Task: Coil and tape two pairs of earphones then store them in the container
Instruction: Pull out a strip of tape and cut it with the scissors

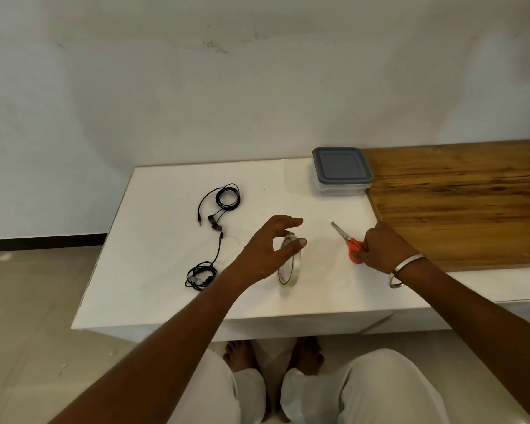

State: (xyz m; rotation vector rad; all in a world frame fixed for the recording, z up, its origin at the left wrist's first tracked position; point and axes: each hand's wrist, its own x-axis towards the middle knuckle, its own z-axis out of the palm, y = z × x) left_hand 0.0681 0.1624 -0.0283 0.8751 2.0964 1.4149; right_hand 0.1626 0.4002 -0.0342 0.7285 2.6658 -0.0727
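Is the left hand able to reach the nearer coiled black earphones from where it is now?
Probably yes. The left hand is at the upright clear tape roll, and only bare white table lies between it and the nearer coiled black earphones.
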